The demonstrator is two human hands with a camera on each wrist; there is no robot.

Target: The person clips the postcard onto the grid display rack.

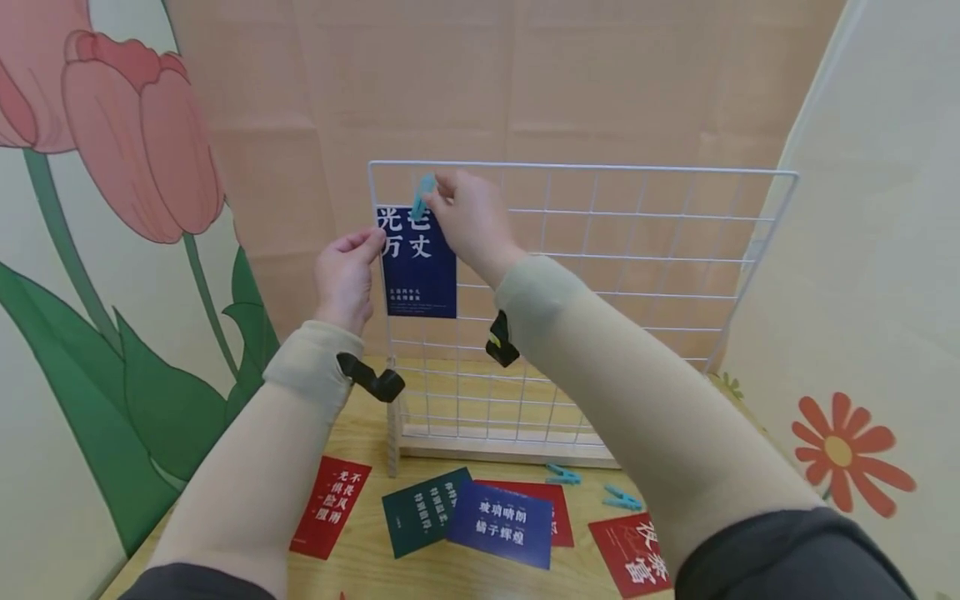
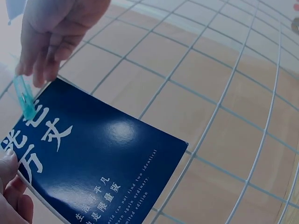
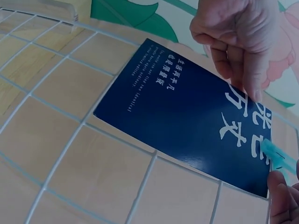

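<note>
Hands (image 1: 346, 279) w/ blue card (image 1: 422, 279) btwn, prob. clipped.

Glossy card (image 2: 107, 154), plastic clip (image 2: 24, 99), metal grid (image 1: 585, 167)

The table (image 1: 352, 579) bore a blue card (image 1: 501, 527), other cards (image 1: 321, 529) at its nine and three o'clock, clips (image 1: 564, 476) near two, a rack (image 1: 510, 451) at twelve.

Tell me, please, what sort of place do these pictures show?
Probably an indoor tabletop workspace, perhaps a decorated room corner: a white wire grid stands on a wooden table, and a large flat tulip picture fills the head view's left side.
</note>
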